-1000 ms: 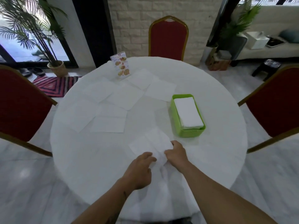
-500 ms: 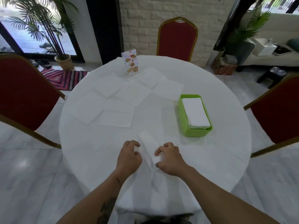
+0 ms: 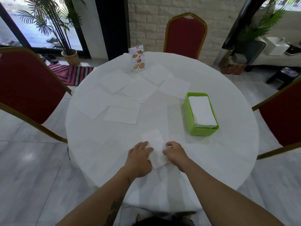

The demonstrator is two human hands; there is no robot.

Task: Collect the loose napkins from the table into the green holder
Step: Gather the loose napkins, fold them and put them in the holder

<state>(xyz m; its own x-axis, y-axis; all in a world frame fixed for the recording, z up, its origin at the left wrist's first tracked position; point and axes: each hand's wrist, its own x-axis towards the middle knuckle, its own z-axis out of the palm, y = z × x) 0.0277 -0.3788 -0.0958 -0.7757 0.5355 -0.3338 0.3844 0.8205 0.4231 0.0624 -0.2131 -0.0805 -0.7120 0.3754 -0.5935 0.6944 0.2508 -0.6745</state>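
A folded white napkin (image 3: 154, 147) lies flat on the round white table (image 3: 228, 160) near its front edge. My left hand (image 3: 140, 158) rests on the napkin's left edge, fingers pressing on it. My right hand (image 3: 175, 152) touches its right edge with curled fingers. The green holder (image 3: 189, 115) stands to the right and farther back, with a stack of folded white napkins (image 3: 202, 111) inside. Several unfolded loose napkins (image 3: 138, 90) are spread over the far left half of the table.
A small menu card (image 3: 137, 58) stands upright at the table's far side. Red chairs with gold frames stand at the left (image 3: 27, 85), far side (image 3: 185, 33) and right (image 3: 283, 115). A potted palm (image 3: 68, 54) and striped rug (image 3: 71, 73) are on the floor at left.
The napkin between my hands has gone from a wider, loosely spread sheet to a narrow folded strip lying flat. Both hands have shifted to its two long edges.
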